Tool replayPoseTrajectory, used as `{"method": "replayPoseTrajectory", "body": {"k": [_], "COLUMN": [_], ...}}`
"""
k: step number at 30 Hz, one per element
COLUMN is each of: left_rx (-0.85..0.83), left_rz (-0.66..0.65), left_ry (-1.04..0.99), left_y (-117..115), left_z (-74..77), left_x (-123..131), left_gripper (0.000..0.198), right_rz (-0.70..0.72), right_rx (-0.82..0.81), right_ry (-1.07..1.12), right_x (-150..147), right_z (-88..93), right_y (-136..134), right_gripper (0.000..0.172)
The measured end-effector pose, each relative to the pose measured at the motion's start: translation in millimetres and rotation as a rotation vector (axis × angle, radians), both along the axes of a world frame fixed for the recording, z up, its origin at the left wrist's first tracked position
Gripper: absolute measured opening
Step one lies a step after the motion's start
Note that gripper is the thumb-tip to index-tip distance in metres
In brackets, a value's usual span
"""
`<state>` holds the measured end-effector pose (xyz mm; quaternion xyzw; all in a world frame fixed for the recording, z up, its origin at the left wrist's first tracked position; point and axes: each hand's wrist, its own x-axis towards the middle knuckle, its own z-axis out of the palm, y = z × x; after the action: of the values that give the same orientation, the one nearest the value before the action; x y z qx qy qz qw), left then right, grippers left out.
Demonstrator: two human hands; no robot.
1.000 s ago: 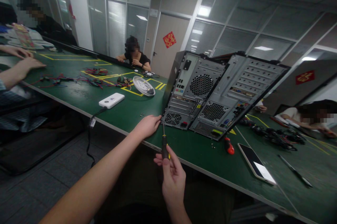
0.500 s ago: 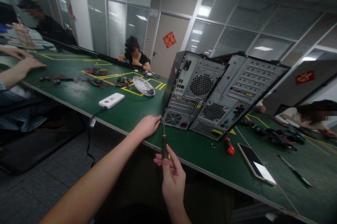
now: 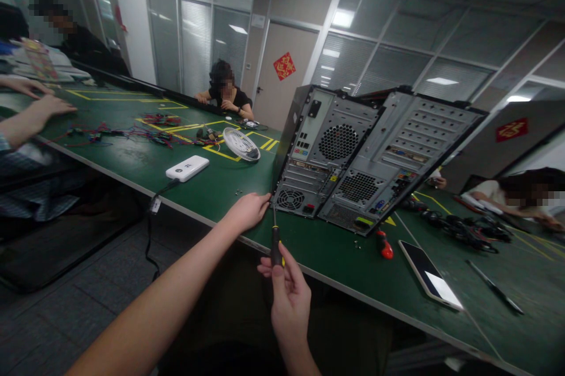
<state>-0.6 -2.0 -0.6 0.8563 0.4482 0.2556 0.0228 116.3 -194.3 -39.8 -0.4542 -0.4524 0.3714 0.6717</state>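
Observation:
Two grey computer cases stand back-side toward me on the green table [image 3: 212,190]; the nearer left case [image 3: 324,149] leans against the right case [image 3: 406,152]. My right hand [image 3: 286,293] grips the black-and-yellow handle of a screwdriver [image 3: 276,240], whose tip points up at the bottom left corner of the left case. My left hand [image 3: 249,210] rests on the table with its fingertips at that same corner, next to the screwdriver tip.
A white box with a cable [image 3: 187,168], a white fan grille [image 3: 241,144], coloured wires [image 3: 150,135], a red-handled tool [image 3: 385,245], a phone [image 3: 430,275] and a black pen [image 3: 494,286] lie on the table. Other people sit at the left, far side and right.

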Motion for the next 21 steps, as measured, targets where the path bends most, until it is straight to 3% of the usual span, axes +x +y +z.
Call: {"method": "replayPoseTrajectory", "body": {"k": [12,21], "left_rx": [-0.015,-0.007], "left_rz": [0.014,0.012], "left_ry": [0.004,0.016], "left_y": [-0.7,-1.4], "left_z": [0.8,1.7], "left_x": [0.1,0.0], "left_gripper": [0.041,0.040], "right_rz": [-0.018,-0.050], "right_rx": [-0.012,-0.047], "right_ry": [0.013,-0.043], "right_x": [-1.2,2.0], "right_z": [4.8,-3.7], "right_y": [-0.3,1.6], "right_gripper": [0.053,0.045]}}
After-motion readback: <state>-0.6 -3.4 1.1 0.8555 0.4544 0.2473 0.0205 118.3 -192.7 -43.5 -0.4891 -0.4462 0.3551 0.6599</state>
